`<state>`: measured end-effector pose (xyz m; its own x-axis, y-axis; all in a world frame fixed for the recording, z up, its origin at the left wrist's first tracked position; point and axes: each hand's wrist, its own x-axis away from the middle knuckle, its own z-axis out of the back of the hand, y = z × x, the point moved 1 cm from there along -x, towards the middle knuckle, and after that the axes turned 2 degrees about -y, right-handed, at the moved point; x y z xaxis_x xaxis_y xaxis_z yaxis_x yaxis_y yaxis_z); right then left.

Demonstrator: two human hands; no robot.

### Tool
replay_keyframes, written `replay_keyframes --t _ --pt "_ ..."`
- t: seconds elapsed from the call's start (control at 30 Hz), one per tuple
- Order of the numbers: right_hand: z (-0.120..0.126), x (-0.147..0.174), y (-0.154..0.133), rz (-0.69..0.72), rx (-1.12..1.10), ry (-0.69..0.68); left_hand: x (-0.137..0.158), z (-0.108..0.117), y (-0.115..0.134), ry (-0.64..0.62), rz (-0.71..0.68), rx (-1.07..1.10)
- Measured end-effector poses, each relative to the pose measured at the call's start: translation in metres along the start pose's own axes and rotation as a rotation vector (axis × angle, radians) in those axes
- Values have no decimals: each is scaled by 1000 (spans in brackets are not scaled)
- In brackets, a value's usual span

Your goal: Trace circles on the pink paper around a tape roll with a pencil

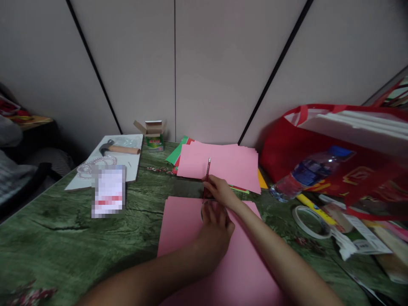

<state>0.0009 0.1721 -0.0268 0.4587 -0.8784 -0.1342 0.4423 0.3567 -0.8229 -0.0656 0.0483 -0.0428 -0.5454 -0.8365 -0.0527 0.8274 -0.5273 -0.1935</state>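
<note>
A pink sheet of paper [180, 225] lies on the table in front of me. On its upper part sits a round object with a pale rim [202, 211], mostly hidden beneath my left hand [214, 231], whose bent fingers press down on it and hold it. A slim dark-red pencil [208, 169] stands nearly upright in my right hand [219, 192], with the fingers closed around it. Its lower end comes down by the far edge of the round object; whether the point touches the paper I cannot tell.
Behind lies a stack of coloured paper [219, 163]. At left are a hammer [123, 148], a bead string [95, 163] on a white board [134, 165], a blurred-out item [110, 191] and a small box [154, 142]. A water bottle [307, 174], tape roll [310, 223] and red bag [280, 140] stand right.
</note>
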Motion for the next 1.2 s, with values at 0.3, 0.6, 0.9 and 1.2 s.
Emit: replay_keyframes --t 0.3,0.6,0.9,1.2 --pt "8 4 20 -48 -88 92 0 2 -1 20 -5 -58" --pt "20 11 33 -94 -51 148 2 -1 0 88 14 -94" --pt "40 34 39 -102 -70 248 1 0 -1 56 10 -57" --pt "67 114 60 -227 -236 700 1 16 -11 -14 -39 1"
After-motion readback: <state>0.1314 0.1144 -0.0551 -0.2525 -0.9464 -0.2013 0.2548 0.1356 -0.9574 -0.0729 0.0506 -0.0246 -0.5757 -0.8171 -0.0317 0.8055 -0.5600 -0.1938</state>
